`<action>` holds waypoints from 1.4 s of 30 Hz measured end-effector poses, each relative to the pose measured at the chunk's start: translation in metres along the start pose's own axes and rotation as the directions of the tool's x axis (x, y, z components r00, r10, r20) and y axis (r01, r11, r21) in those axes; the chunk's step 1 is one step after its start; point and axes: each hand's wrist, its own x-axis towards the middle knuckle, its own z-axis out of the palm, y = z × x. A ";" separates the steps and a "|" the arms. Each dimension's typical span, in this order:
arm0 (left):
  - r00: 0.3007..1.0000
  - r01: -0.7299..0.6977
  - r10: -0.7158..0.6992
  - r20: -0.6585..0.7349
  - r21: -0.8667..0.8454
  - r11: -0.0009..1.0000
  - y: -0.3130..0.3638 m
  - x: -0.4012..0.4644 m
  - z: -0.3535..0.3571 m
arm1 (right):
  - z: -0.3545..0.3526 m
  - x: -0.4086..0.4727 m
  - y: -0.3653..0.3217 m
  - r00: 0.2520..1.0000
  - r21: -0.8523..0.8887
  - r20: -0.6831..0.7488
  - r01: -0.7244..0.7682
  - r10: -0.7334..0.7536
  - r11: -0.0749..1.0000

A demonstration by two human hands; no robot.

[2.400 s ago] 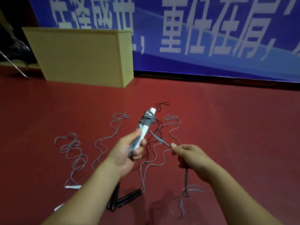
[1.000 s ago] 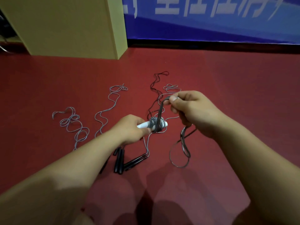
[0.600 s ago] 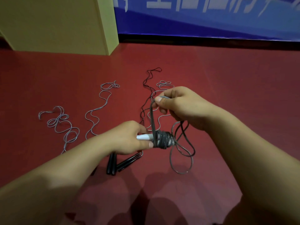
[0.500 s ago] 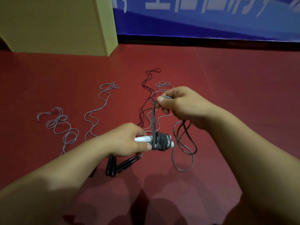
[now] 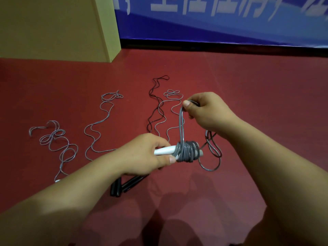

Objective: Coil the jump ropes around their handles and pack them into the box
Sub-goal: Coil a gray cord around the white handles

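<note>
We held the white handles in our left hand, fingers curled round them so they lay level above the red floor. A thick bundle of grey rope coils sat wound on the handles just beyond our thumb. Our right hand pinched a loop of the grey rope between thumb and forefinger, raised above the coils, and the slack hung down below that wrist in loose loops. On the floor beneath our left hand lay black handles, their black rope trailing away. More grey ropes lay uncoiled to the left and ahead. The tan cardboard box stood well apart at the far left, against a blue banner.
</note>
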 end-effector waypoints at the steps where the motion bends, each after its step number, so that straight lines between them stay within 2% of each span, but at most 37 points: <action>1: 0.999 -0.038 0.038 -0.006 -0.039 0.999 0.001 0.000 -0.002 | -0.002 0.001 0.005 1.000 0.000 -0.024 -0.011 0.011 1.000; 6: 0.982 -0.187 0.191 -0.006 -0.245 0.951 0.007 -0.005 -0.005 | -0.004 -0.001 0.010 0.999 0.120 -0.037 -0.012 0.016 0.993; 8: 0.974 -0.207 0.226 -0.004 -0.412 0.887 0.010 -0.007 -0.009 | -0.002 -0.002 0.008 1.000 0.271 -0.006 -0.014 0.016 0.963; 10: 0.971 -0.216 0.237 -0.038 -0.567 0.795 0.010 -0.008 -0.017 | 0.000 -0.002 0.002 0.999 0.468 0.034 -0.015 -0.001 0.884; 11: 0.971 -0.219 0.230 -0.065 -0.625 0.749 0.010 -0.009 -0.020 | 0.002 -0.003 0.002 0.999 0.490 0.037 0.001 -0.023 0.872; 13: 0.975 -0.221 0.171 -0.142 -0.710 0.669 0.009 -0.009 -0.028 | 0.006 -0.004 -0.004 0.996 0.402 0.063 0.026 -0.056 0.915; 15: 0.979 -0.183 0.035 -0.201 -0.788 0.587 0.006 -0.007 -0.031 | 0.014 -0.008 -0.008 0.986 0.247 0.148 0.043 -0.081 0.968; 17: 0.964 -0.152 -0.102 -0.245 -0.827 0.541 0.003 -0.004 -0.032 | 0.019 -0.013 -0.012 0.962 0.176 0.255 0.048 -0.093 0.983; 20: 0.911 -0.120 -0.253 -0.326 -0.797 0.592 -0.002 0.002 -0.032 | 0.024 -0.024 -0.016 0.925 0.223 0.372 -0.009 -0.077 0.975; 24: 0.773 -0.060 -0.432 -0.465 -0.731 0.680 -0.013 0.011 -0.035 | 0.025 -0.032 -0.021 0.906 0.270 0.422 -0.139 0.013 0.953; 27: 0.686 -0.027 -0.494 -0.535 -0.697 0.717 -0.022 0.012 -0.040 | 0.022 -0.033 -0.027 0.913 0.304 0.406 -0.183 0.047 0.935; 30: 0.640 -0.003 -0.504 -0.580 -0.658 0.753 -0.029 0.013 -0.040 | 0.019 -0.035 -0.031 0.910 0.279 0.413 -0.167 0.039 0.946; 35: 0.627 0.054 -0.427 -0.652 -0.511 0.858 -0.038 0.014 -0.035 | 0.017 -0.034 -0.034 0.930 0.201 0.356 -0.167 0.087 0.965; 38: 0.632 0.119 -0.358 -0.687 -0.370 0.921 -0.036 0.010 -0.033 | 0.018 -0.036 -0.031 0.937 0.309 0.332 -0.212 0.103 0.927; 42: 0.644 0.165 -0.303 -0.703 -0.259 0.952 -0.034 0.008 -0.032 | 0.018 -0.035 -0.028 0.970 0.435 0.227 -0.181 0.087 0.882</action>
